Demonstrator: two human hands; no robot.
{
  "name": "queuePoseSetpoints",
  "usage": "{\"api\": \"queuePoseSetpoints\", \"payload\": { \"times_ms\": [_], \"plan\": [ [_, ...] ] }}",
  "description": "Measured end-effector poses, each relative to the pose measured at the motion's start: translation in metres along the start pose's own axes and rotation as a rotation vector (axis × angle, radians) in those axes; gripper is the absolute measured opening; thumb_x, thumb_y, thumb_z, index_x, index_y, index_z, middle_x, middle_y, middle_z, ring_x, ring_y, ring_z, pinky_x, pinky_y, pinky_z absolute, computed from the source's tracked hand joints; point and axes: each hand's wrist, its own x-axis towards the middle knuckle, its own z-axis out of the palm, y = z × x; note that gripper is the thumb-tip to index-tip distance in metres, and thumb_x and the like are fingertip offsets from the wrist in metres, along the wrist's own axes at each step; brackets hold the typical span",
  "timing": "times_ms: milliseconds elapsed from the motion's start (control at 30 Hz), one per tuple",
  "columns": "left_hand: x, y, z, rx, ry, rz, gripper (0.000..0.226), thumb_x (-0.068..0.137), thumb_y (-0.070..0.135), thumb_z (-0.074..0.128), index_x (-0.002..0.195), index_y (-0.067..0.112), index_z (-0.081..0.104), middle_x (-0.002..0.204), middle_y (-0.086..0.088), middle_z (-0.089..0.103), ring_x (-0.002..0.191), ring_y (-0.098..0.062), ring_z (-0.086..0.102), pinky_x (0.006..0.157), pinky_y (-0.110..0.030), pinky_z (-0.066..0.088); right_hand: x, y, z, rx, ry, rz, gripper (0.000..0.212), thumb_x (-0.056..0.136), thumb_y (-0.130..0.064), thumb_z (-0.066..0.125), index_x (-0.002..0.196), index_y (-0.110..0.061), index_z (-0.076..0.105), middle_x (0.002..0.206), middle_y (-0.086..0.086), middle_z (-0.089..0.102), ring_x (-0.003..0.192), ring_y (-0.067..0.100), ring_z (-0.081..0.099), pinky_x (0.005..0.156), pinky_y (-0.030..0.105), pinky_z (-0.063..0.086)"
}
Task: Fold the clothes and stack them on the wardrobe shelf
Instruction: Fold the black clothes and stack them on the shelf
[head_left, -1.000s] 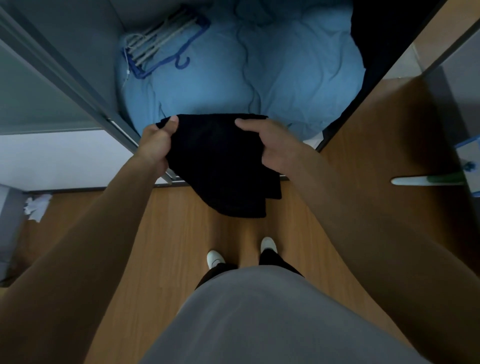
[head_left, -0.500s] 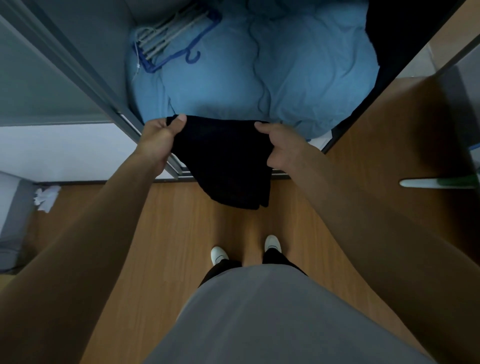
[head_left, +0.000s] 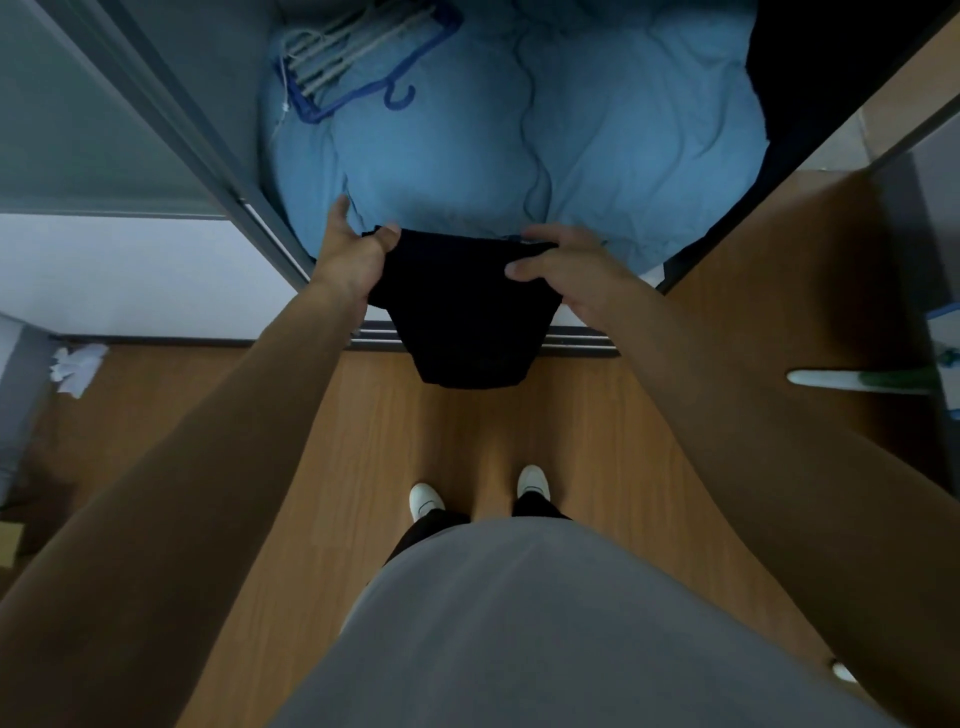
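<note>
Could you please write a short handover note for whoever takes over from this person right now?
Left hand: shut on the top left edge of the black garment.
Right hand: shut on its top right edge.
Garment: folded, hanging between the hands at the wardrobe opening, its top edge over the front of the blue bedding. Hangers lie on the bedding at the back left.
Done: the garment looks folded.
Left: lay it down inside, let go. No other loose clothes are in view.

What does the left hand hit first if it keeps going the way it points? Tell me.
Most likely the blue bedding in the wardrobe: the left hand, gripping the black garment, points into the opening. Depth is unclear.
</note>
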Motion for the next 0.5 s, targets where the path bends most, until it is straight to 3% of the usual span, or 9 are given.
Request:
{"api": "queuePoseSetpoints", "payload": {
  "times_ms": [133, 267, 400, 500],
  "plan": [
    [0.001, 0.006, -0.009, 0.222, -0.183, 0.06, 0.057, 0.085, 0.001, 0.073, 0.138, 0.013, 0.055, 0.123, -0.008, 0.065, 0.093, -0.007, 0.069, 0.073, -0.011, 0.052, 0.001, 0.002, 0.012, -0.405, 0.047, -0.134, 0.064, 0.077, -0.003, 0.076, 0.137, -0.012, 0.055, 0.128, 0.009, 0.061, 0.115, 0.021, 0.059, 0.101, 0.032, 0.05],
    [0.002, 0.008, -0.014, 0.438, -0.234, 0.156, 0.066, 0.082, -0.006, 0.073, 0.14, 0.014, 0.051, 0.122, 0.0, 0.058, 0.1, -0.004, 0.059, 0.071, 0.0, 0.045, 0.003, 0.007, 0.019, -0.537, 0.182, -0.3, 0.033, 0.088, -0.012, 0.069, 0.121, -0.009, 0.067, 0.116, 0.01, 0.068, 0.101, 0.016, 0.062, 0.08, 0.02, 0.047],
    [0.006, 0.007, -0.018, 0.545, -0.193, 0.242, 0.057, 0.081, -0.009, 0.071, 0.132, 0.013, 0.055, 0.116, -0.001, 0.059, 0.103, -0.011, 0.057, 0.069, 0.002, 0.043, 0.003, 0.002, 0.027, -0.683, 0.322, -0.405, 0.026, 0.088, -0.026, 0.072, 0.111, -0.014, 0.071, 0.12, 0.01, 0.058, 0.115, 0.025, 0.052, 0.094, 0.035, 0.045],
    [0.003, 0.002, -0.029, 0.454, -0.161, 0.321, 0.054, 0.08, -0.005, 0.073, 0.128, 0.015, 0.056, 0.106, 0.006, 0.058, 0.097, -0.008, 0.058, 0.072, -0.001, 0.044, 0.001, -0.005, 0.032, -0.661, 0.341, -0.53, 0.025, 0.084, -0.022, 0.076, 0.106, -0.011, 0.071, 0.127, 0.009, 0.047, 0.122, 0.025, 0.043, 0.105, 0.034, 0.038]
  ]
}}
